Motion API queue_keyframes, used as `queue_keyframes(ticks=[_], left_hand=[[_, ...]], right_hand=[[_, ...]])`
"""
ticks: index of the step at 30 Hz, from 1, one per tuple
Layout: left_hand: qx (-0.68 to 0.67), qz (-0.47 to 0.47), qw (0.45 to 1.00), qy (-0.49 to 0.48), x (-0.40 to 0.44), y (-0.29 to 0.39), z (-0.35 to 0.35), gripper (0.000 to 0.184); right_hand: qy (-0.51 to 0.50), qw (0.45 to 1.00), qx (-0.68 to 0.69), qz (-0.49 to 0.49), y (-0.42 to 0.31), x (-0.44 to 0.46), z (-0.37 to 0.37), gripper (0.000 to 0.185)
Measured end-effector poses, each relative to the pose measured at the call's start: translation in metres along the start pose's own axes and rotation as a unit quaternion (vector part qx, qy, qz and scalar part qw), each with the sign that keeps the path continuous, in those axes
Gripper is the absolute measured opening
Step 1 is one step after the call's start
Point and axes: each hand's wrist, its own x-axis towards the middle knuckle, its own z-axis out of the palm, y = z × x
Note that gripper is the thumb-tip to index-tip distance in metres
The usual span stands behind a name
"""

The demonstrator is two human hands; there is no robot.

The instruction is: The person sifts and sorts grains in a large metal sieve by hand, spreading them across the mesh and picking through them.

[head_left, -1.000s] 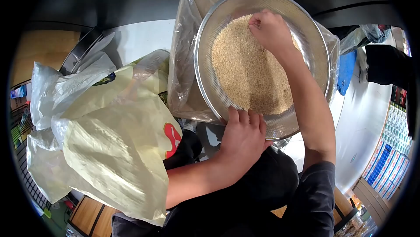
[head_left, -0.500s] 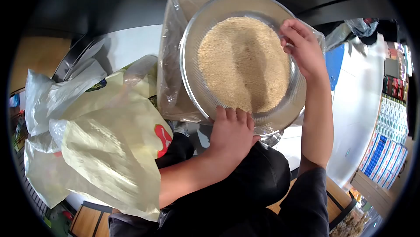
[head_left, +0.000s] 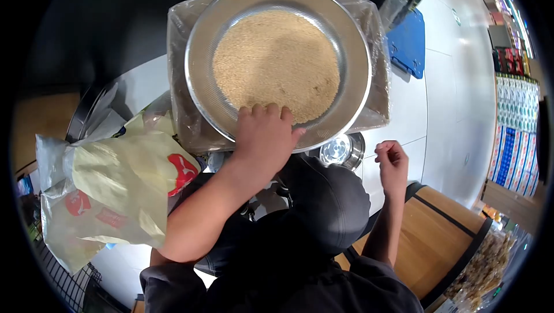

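A large round metal sieve [head_left: 200, 85] rests on a box lined with clear plastic [head_left: 372, 105]. Pale grain [head_left: 274, 59] lies in a wide layer inside it, with a few darker specks at the lower right. My left hand [head_left: 264, 140] is over the near rim of the sieve, its fingers reaching inside to the grain's edge and its thumb along the rim. Off to the right of the sieve, above the floor, my right hand [head_left: 392, 163] is closed with fingers curled; whatever it may hold is too small to make out.
A yellowish plastic sack [head_left: 124, 180] with a red mark stands at the left. Beyond my knee sits a round metal bowl [head_left: 340, 150]. A blue flat object [head_left: 407, 44] lies on the floor. A wooden-topped stool [head_left: 433, 235] is at the lower right, near stocked shelves [head_left: 513, 145].
My right hand has moved from over the grain, past the sieve's right rim, down to the right. The view has shifted, so the sieve appears further left. My left hand stays at the rim.
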Motion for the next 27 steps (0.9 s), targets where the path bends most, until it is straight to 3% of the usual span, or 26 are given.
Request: queue_keyframes(ticks=[4,9,18,20,23,25,27], left_hand=[[-0.006,0.019,1.0,0.02,-0.002,0.017,0.001,0.047],[0.03,0.037,0.998,0.033,0.003,0.048,0.001,0.045],[0.086,0.093,0.989,0.069,0.016,0.125,-0.008,0.063],[0.093,0.099,0.991,0.015,0.011,0.133,-0.027,0.06],[0.086,0.065,0.994,-0.032,0.01,0.127,-0.044,0.055],[0.029,0.045,0.998,0.033,0.005,0.112,-0.042,0.052],[0.062,0.029,0.998,0.014,0.001,0.097,-0.039,0.051]], right_hand=[[-0.001,0.972,-0.233,0.004,0.021,-0.027,-0.006,0.015],[-0.02,0.974,-0.224,0.002,0.038,-0.025,-0.004,0.018],[-0.021,0.982,-0.184,-0.037,0.055,0.0,-0.03,0.014],[-0.006,0.976,-0.2,-0.081,0.072,0.008,-0.043,0.014],[-0.013,0.971,-0.235,-0.046,0.06,0.01,-0.053,0.016],[-0.009,0.97,-0.241,-0.036,0.054,0.009,-0.052,0.017],[-0.014,0.97,-0.244,-0.016,0.041,0.008,-0.049,0.017]])
